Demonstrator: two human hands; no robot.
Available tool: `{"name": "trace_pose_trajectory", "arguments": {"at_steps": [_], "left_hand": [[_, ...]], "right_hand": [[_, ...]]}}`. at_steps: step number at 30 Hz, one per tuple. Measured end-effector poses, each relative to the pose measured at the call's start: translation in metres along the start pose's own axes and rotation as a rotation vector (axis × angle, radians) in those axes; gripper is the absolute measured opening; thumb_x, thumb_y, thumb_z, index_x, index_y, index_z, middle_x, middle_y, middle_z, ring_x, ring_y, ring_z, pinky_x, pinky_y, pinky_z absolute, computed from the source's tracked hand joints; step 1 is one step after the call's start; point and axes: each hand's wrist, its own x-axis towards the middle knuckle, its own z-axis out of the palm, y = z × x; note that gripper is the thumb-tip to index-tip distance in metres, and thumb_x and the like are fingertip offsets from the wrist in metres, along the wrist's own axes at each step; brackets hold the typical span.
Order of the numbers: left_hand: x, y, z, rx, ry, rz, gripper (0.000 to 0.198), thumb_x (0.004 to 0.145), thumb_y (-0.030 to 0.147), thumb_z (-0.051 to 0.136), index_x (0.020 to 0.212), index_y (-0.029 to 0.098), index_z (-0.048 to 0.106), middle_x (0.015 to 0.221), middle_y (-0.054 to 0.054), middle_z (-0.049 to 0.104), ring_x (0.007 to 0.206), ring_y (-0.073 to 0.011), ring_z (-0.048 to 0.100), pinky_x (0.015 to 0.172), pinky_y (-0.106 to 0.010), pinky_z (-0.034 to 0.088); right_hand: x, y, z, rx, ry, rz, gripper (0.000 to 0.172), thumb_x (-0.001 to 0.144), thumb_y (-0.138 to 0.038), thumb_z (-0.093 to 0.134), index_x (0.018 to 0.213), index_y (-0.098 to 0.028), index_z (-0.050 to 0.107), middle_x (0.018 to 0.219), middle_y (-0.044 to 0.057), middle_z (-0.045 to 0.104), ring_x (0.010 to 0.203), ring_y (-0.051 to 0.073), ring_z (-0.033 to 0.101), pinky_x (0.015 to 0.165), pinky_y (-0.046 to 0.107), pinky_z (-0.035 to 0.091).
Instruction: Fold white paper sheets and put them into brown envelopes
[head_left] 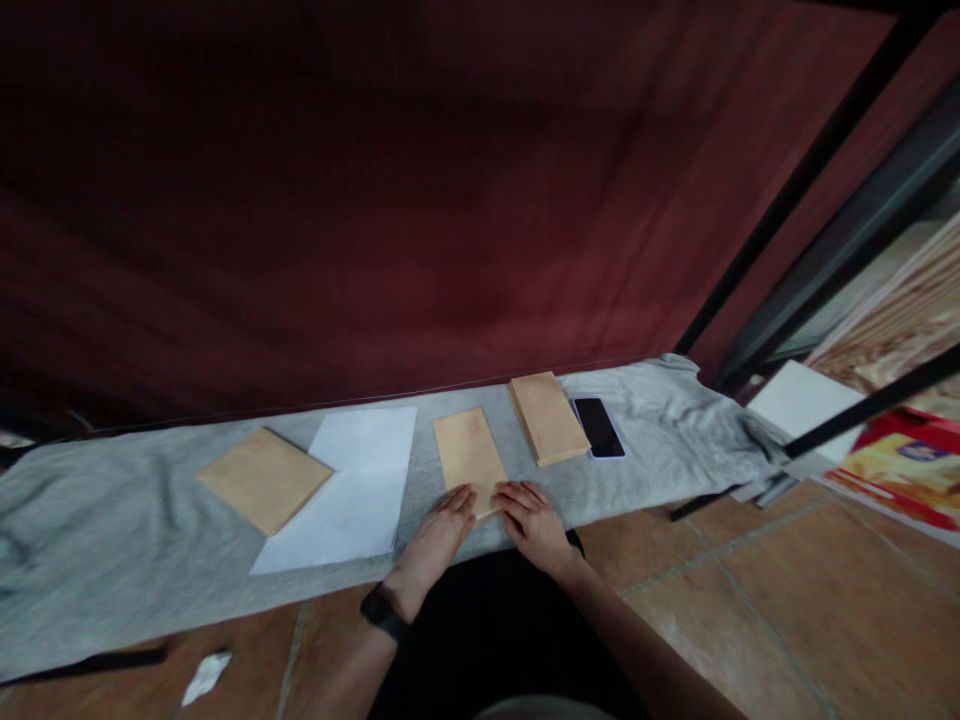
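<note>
The middle envelope (468, 447) is showing matt paper; the sheet (364, 497) at its nine o'clock is looking smooth, the phone (598, 428) at three o'clock glassy, the cloth (667, 435) wrinkled.

Midway along the near edge of the table (667, 445), the left hand (447, 515) and right hand (531, 518) cover parts of the envelope's (469, 450) near end; its red print (474, 424) is too small and blurred for us to read; toward the table's left end, a brown packet (264, 478) hides part of the white paper (367, 480); nearer the far right corner, a brown stack (550, 420) overlaps the phone's (598, 425) left side; we lose the table's near left corner, both forearms and the red box (911, 468) at the view's edges; we cannot identify the blurred pale scrap (205, 677) on the floor.
</note>
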Motion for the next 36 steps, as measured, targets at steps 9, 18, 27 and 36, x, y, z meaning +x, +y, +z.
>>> {"name": "trace_pose_trajectory", "arguments": {"at_steps": [9,18,27,36], "left_hand": [[-0.003,0.005,-0.008,0.159,-0.069,0.078,0.047,0.087,0.002,0.042,0.129,0.012,0.060,0.140,-0.018,0.060,0.134,-0.0251,0.053,0.114,-0.040,0.042],[-0.009,0.013,-0.014,0.334,-0.090,0.135,0.058,0.081,-0.006,0.037,0.132,0.011,0.058,0.143,-0.020,0.057,0.137,-0.0258,0.050,0.115,-0.042,0.040],[-0.011,0.014,-0.017,0.376,-0.098,0.131,0.053,0.084,-0.004,0.040,0.130,0.011,0.060,0.140,-0.017,0.060,0.133,-0.0244,0.055,0.112,-0.040,0.045],[-0.007,0.014,0.002,0.262,0.104,0.099,0.036,0.101,0.023,0.038,0.127,0.016,0.063,0.136,-0.013,0.063,0.128,-0.0239,0.058,0.109,-0.042,0.046]], "right_hand": [[-0.001,0.001,0.002,-0.008,0.002,0.003,0.038,0.095,-0.016,0.053,0.128,-0.030,0.064,0.138,0.003,0.063,0.127,0.020,0.057,0.116,0.046,0.037],[-0.003,0.001,0.003,-0.011,0.004,0.001,0.039,0.094,-0.015,0.053,0.130,-0.028,0.063,0.140,0.004,0.061,0.129,0.020,0.056,0.117,0.047,0.036],[-0.004,0.002,0.003,-0.046,0.033,-0.021,0.036,0.094,-0.015,0.056,0.128,-0.026,0.065,0.137,0.004,0.063,0.126,0.020,0.058,0.116,0.044,0.038],[-0.006,0.007,0.011,-0.056,0.045,-0.023,0.036,0.096,-0.016,0.053,0.127,-0.027,0.065,0.137,0.003,0.063,0.126,0.020,0.058,0.116,0.046,0.039]]}}
